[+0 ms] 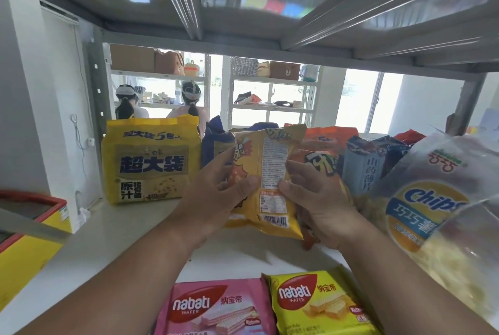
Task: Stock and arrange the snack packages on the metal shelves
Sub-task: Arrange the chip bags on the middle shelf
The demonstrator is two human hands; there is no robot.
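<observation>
Two hands on one yellow chip bag (266, 181), held upright over the white metal shelf (113, 229): left hand (216, 194) curled round its left edge, right hand (321, 205) gripping its right edge. One large yellow noodle pack (151, 164) standing at left; two wafer packs in front, one pink (216, 307), one yellow (318, 305); one clear Chips bag (437, 205) at right.

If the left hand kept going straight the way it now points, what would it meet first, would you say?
The left hand already grips the yellow foil chip bag. Beyond it, the dark blue snack bag standing behind likely comes first, though depth is hard to judge.
</observation>
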